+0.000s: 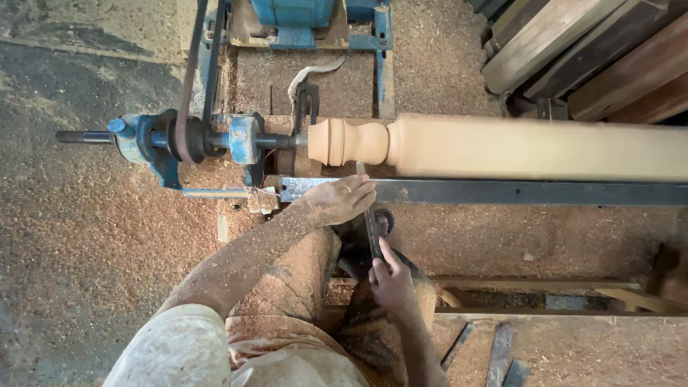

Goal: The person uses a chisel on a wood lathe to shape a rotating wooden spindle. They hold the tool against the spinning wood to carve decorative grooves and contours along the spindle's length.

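Both hands [358,236] grip chisel [370,215] braced on tool rest [502,192]

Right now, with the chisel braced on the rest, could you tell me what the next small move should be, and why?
Probably ease the chisel tip slightly right along the rest. The left hand pins it at the rest, the right hand holds its handle end, and the tip sits below the shaped beads, with the spindle plain to the right.
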A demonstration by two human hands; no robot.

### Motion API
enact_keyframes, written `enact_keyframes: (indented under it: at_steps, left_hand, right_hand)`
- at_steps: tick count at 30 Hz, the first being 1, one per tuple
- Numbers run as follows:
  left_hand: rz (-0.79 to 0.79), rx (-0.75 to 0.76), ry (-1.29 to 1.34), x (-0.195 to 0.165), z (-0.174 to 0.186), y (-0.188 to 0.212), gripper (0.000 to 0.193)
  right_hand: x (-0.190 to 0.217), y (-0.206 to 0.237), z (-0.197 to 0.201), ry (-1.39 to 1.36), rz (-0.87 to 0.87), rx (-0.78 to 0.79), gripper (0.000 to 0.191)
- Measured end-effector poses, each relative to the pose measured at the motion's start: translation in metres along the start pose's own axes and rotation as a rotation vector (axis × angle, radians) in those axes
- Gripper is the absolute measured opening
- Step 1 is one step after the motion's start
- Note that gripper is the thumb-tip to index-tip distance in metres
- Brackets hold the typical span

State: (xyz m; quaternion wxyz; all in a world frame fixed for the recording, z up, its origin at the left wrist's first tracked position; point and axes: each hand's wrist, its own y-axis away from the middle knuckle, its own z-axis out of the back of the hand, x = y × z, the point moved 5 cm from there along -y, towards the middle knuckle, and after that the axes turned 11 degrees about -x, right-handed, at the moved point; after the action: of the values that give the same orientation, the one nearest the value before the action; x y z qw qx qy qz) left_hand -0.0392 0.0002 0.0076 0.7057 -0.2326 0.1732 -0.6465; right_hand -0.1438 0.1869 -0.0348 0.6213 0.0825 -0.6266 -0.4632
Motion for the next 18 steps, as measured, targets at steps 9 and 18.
enact_keyframes:
  at_steps: [9,18]
  left_hand:
    - [-0.056,-0.102,0.113,0.004,-0.007,0.005,0.039]
    - [0.004,-0.07,0.11,-0.001,-0.008,0.005,0.037]
  right_hand:
    - [-0.018,0.026,-0.036,-0.113,-0.019,-0.127,0.057]
    - [-0.03,0.006,-0.023,-0.134,0.057,-0.081,0.056]
